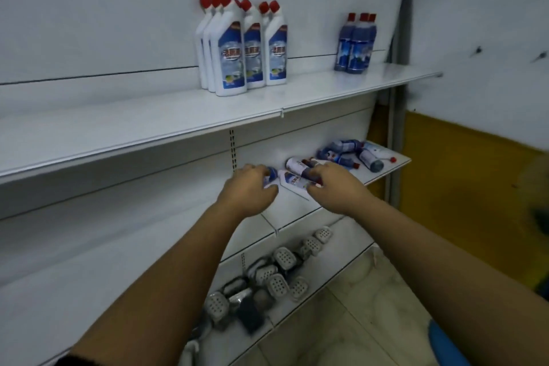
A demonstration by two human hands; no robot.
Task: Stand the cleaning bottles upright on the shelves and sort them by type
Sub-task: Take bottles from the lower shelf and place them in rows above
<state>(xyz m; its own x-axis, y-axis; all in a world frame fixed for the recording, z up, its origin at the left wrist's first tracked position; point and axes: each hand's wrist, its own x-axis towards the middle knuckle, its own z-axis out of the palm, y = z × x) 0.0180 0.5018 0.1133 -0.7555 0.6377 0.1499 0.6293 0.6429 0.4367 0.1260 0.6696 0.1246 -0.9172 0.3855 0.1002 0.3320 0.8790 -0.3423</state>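
Note:
On the upper shelf (178, 125) several white bottles with red caps (231, 47) stand upright in a group. Three dark blue bottles (355, 44) stand upright further right. On the middle shelf (383, 172) a heap of fallen bottles lies on its side, white ones (292, 180) to the left and blue ones (341, 151) to the right. My left hand (249, 190) reaches over a lying white bottle, fingers curled on it. My right hand (332, 187) curls its fingers over another lying bottle (300, 168) beside it.
The lowest shelf holds several grey perforated plastic items (279, 273) in a loose pile. A yellow wall band (463, 175) is at the right, tiled floor (371, 321) below. The upper shelf's left half shows bare white surface.

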